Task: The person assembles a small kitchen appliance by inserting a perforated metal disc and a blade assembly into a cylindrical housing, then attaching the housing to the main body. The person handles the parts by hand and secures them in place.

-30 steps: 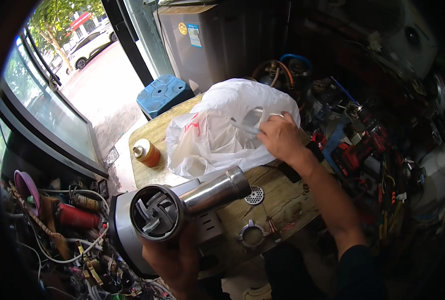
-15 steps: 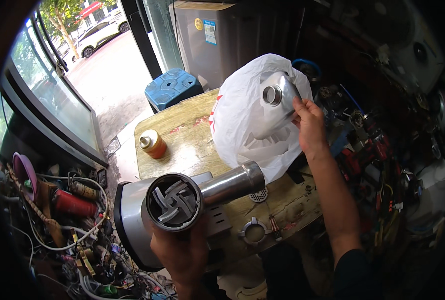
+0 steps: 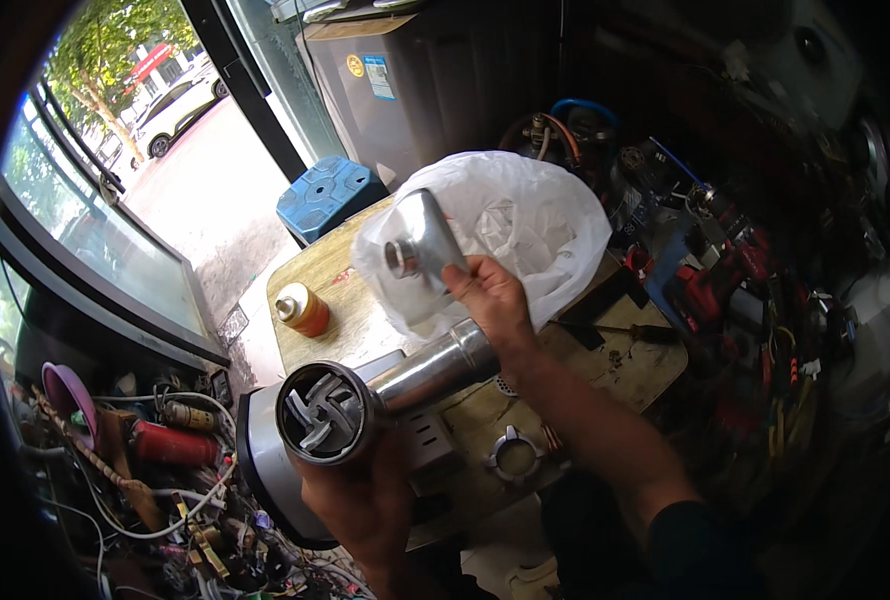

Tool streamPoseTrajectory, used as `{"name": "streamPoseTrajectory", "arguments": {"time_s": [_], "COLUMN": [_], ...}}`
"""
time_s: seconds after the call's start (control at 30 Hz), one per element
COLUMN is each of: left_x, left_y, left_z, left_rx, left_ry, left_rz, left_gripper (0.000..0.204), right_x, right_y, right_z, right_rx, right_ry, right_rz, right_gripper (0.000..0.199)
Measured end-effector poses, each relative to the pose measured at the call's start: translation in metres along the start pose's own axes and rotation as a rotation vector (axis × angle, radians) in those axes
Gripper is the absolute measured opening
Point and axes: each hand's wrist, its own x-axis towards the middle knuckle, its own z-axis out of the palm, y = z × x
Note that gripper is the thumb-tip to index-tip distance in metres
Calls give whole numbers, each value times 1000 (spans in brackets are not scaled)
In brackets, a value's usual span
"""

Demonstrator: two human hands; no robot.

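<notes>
My right hand [image 3: 495,305] pinches the edge of a shiny metal hopper tray [image 3: 433,235] with a short round neck, raised in front of a white plastic bag [image 3: 560,225]. Below it, my left hand [image 3: 360,510] is wrapped under the head of a silver meat grinder [image 3: 265,460], its fingers partly hidden. The grinder's open mouth faces up and shows a curved, several-armed blade [image 3: 320,410]. A metal feed tube [image 3: 440,368] slants from the head toward the bag. A three-lugged ring nut [image 3: 515,455] lies on the table beside the grinder, and a perforated plate [image 3: 506,387] is mostly covered.
The worn wooden table [image 3: 365,300] carries an amber-coloured bottle [image 3: 305,310] and a dark-handled screwdriver [image 3: 645,332]. A blue stool [image 3: 331,195] stands behind it. Cables and parts crowd the left, including a red cylinder [image 3: 173,444]. Power tools [image 3: 740,255] are heaped at right.
My right hand has carried the hopper tray left and downward, away from the bag's right side. The bag's opening now shows more. My left hand stays at the grinder head; the view has shifted slightly.
</notes>
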Motion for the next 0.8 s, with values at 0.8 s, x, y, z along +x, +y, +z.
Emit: {"name": "streamPoseTrajectory", "arguments": {"time_s": [0.8], "left_x": [1], "left_y": [4], "left_z": [-4], "left_rx": [42], "left_ry": [-49], "left_rz": [57], "left_gripper": [58], "right_x": [30], "right_y": [6], "right_z": [-31], "right_rx": [80], "right_ry": [165], "right_rz": [63], "right_gripper": [22]}}
